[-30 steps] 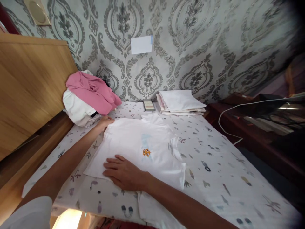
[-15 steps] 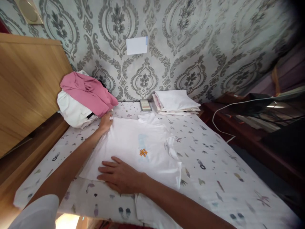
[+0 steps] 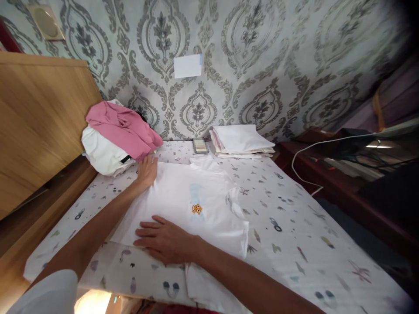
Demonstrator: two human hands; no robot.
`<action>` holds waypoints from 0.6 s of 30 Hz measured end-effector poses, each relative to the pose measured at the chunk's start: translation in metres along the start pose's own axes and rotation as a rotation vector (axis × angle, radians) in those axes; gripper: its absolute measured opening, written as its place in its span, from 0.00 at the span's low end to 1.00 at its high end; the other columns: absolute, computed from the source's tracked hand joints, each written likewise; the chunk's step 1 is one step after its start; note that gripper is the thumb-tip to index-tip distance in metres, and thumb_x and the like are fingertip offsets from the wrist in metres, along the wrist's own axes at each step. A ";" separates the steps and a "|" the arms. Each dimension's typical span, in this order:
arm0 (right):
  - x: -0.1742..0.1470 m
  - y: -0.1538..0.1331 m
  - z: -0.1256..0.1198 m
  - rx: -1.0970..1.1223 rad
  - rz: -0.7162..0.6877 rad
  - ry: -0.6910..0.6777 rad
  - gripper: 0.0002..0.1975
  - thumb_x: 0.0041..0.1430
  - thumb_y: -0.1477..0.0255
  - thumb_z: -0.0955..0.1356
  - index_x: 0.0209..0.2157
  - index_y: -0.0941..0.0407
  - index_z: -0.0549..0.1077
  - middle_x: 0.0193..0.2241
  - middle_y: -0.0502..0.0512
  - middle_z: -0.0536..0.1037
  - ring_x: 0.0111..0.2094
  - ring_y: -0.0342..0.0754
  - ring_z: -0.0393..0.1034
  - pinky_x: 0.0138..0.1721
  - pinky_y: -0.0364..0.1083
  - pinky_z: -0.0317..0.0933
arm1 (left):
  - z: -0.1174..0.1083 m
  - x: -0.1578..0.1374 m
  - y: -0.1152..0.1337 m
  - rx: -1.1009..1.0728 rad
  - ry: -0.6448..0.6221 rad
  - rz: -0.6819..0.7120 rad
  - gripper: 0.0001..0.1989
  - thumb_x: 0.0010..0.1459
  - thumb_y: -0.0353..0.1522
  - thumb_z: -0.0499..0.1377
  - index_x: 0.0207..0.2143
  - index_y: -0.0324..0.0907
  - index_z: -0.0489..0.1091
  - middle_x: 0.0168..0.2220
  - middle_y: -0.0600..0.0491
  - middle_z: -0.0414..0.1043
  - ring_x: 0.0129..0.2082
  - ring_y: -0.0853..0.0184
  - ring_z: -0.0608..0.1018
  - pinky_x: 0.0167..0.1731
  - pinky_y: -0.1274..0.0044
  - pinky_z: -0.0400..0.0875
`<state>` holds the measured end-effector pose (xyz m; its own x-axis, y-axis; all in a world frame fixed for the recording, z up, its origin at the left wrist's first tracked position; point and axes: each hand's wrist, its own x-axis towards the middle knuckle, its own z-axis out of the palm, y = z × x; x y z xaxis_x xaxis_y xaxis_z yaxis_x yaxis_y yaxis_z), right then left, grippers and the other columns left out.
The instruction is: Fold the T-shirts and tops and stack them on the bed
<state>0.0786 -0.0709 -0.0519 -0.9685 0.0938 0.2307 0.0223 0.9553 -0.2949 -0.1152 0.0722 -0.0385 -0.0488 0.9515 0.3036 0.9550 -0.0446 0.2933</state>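
Note:
A white T-shirt (image 3: 176,187) with a small orange fish print lies spread on the patterned sheet, its neckline toward the right. My right hand (image 3: 165,239) rests flat on the shirt near its lower left, fingers apart. At the upper left corner of the shirt is my left hand (image 3: 148,170), fingers stretched out over the edge of the cloth. Neither hand grips the fabric. Beneath my right forearm, more white cloth (image 3: 206,283) shows at the front edge, partly hidden.
A heap of pink and white clothes (image 3: 121,131) sits at the back left beside a wooden panel (image 3: 42,122). Folded white cloths (image 3: 242,139) are stacked at the back right, near a small blurred box (image 3: 200,146). A white cable (image 3: 301,174) hangs along the dark furniture on the right.
My left hand has shifted slightly onto the shirt's upper left corner, its fingers now straighter. My right hand stays in place, and the view has tilted a little.

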 end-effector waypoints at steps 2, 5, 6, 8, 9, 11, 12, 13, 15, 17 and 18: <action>0.001 -0.001 -0.001 0.012 0.003 0.019 0.18 0.71 0.71 0.59 0.58 0.55 0.70 0.62 0.54 0.70 0.66 0.46 0.55 0.67 0.54 0.46 | 0.010 -0.025 0.018 -0.013 -0.051 0.136 0.21 0.65 0.31 0.48 0.59 0.38 0.62 0.65 0.39 0.59 0.67 0.53 0.59 0.65 0.60 0.52; 0.003 -0.002 -0.004 0.028 -0.009 0.042 0.17 0.70 0.72 0.60 0.56 0.53 0.72 0.60 0.53 0.72 0.65 0.46 0.58 0.66 0.51 0.51 | 0.026 -0.060 0.033 -0.052 -0.195 0.333 0.24 0.67 0.39 0.48 0.63 0.41 0.58 0.68 0.43 0.55 0.68 0.60 0.58 0.66 0.66 0.52; 0.003 -0.002 -0.005 0.034 -0.014 0.043 0.17 0.70 0.72 0.60 0.55 0.52 0.73 0.60 0.53 0.73 0.65 0.46 0.59 0.65 0.50 0.51 | 0.030 -0.068 0.032 -0.047 -0.229 0.352 0.25 0.67 0.40 0.48 0.63 0.41 0.57 0.69 0.42 0.54 0.69 0.60 0.56 0.67 0.65 0.51; 0.003 -0.003 -0.006 0.048 -0.015 0.035 0.16 0.70 0.72 0.61 0.54 0.52 0.74 0.59 0.53 0.73 0.64 0.45 0.60 0.65 0.49 0.51 | 0.029 -0.073 0.019 -0.004 -0.246 0.282 0.26 0.67 0.42 0.48 0.63 0.39 0.57 0.70 0.40 0.52 0.70 0.57 0.54 0.67 0.63 0.48; 0.003 -0.004 -0.006 0.057 -0.010 0.028 0.16 0.70 0.72 0.61 0.54 0.52 0.74 0.60 0.53 0.73 0.65 0.45 0.59 0.66 0.49 0.51 | 0.025 -0.072 0.009 0.024 -0.232 0.215 0.26 0.67 0.41 0.47 0.63 0.38 0.58 0.69 0.39 0.52 0.70 0.56 0.54 0.67 0.62 0.47; 0.002 -0.005 -0.005 0.081 -0.008 0.018 0.17 0.70 0.72 0.60 0.54 0.55 0.73 0.60 0.54 0.73 0.65 0.45 0.59 0.66 0.51 0.50 | 0.014 -0.066 -0.014 0.062 -0.181 0.098 0.26 0.66 0.40 0.48 0.62 0.36 0.58 0.68 0.36 0.55 0.69 0.54 0.56 0.66 0.62 0.50; 0.001 -0.005 -0.005 0.101 -0.006 0.026 0.17 0.70 0.73 0.60 0.55 0.56 0.73 0.59 0.55 0.73 0.64 0.45 0.59 0.66 0.50 0.50 | 0.006 -0.063 -0.025 0.069 -0.148 0.062 0.25 0.66 0.39 0.48 0.61 0.36 0.59 0.66 0.35 0.57 0.68 0.53 0.58 0.65 0.62 0.52; 0.001 -0.004 -0.004 0.128 0.000 0.048 0.17 0.70 0.73 0.60 0.55 0.57 0.73 0.59 0.55 0.74 0.64 0.44 0.60 0.65 0.50 0.51 | -0.001 -0.061 -0.035 0.070 -0.115 0.038 0.24 0.65 0.38 0.48 0.60 0.35 0.59 0.64 0.35 0.60 0.66 0.52 0.61 0.64 0.62 0.55; 0.004 0.002 -0.004 0.178 0.058 0.143 0.17 0.69 0.74 0.59 0.54 0.57 0.73 0.56 0.56 0.76 0.61 0.43 0.64 0.64 0.48 0.54 | -0.014 -0.060 -0.047 0.079 -0.078 -0.008 0.23 0.63 0.37 0.49 0.57 0.36 0.61 0.59 0.35 0.65 0.62 0.50 0.66 0.60 0.61 0.60; 0.010 0.014 -0.008 0.175 0.204 0.249 0.18 0.69 0.75 0.59 0.55 0.57 0.72 0.56 0.58 0.76 0.60 0.45 0.65 0.63 0.48 0.55 | -0.025 -0.063 -0.052 0.100 -0.113 -0.085 0.21 0.62 0.39 0.52 0.53 0.38 0.64 0.53 0.38 0.69 0.55 0.51 0.71 0.53 0.63 0.66; 0.015 0.022 -0.011 0.146 0.299 0.275 0.19 0.68 0.75 0.59 0.55 0.58 0.72 0.57 0.60 0.75 0.61 0.46 0.64 0.63 0.50 0.55 | -0.029 -0.064 -0.053 0.108 -0.146 -0.123 0.19 0.61 0.41 0.53 0.50 0.39 0.65 0.49 0.41 0.72 0.51 0.52 0.74 0.49 0.65 0.68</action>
<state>0.0674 -0.0448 -0.0444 -0.8221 0.4506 0.3480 0.2375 0.8269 -0.5097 -0.1707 0.0046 -0.0472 -0.1316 0.9821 0.1344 0.9707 0.1002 0.2184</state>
